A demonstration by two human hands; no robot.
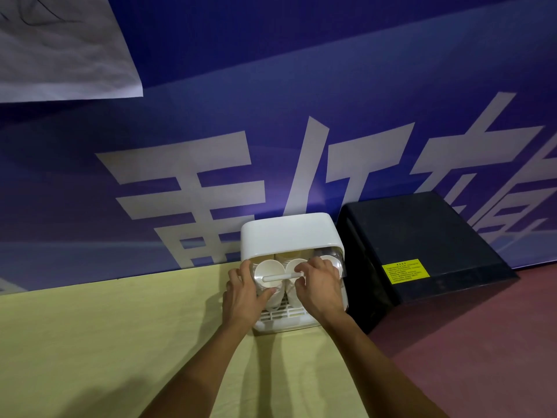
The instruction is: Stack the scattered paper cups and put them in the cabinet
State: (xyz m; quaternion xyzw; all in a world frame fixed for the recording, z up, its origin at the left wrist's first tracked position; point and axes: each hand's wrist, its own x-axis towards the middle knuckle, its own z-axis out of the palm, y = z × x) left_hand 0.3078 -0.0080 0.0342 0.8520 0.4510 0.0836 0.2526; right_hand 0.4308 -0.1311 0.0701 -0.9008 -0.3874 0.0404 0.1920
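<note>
A small white cabinet [289, 233] with a clear flip door stands at the back of the yellow table [105, 327], against the blue wall. Stacks of white paper cups [269, 269] lie inside, their mouths facing me behind the clear door. A white bar handle [278, 278] runs across the door. My left hand [244, 297] rests on the door's left side, thumb curled against it. My right hand [319, 286] grips the right end of the handle, fingers folded over it. The cabinet's slatted white base [281, 313] shows between my wrists.
A black box [422, 251] with a yellow label [405, 271] sits right of the cabinet on a dark red surface [482, 357]. A blue banner [271, 131] with large white characters fills the wall behind. A white sheet [60, 46] hangs at the upper left.
</note>
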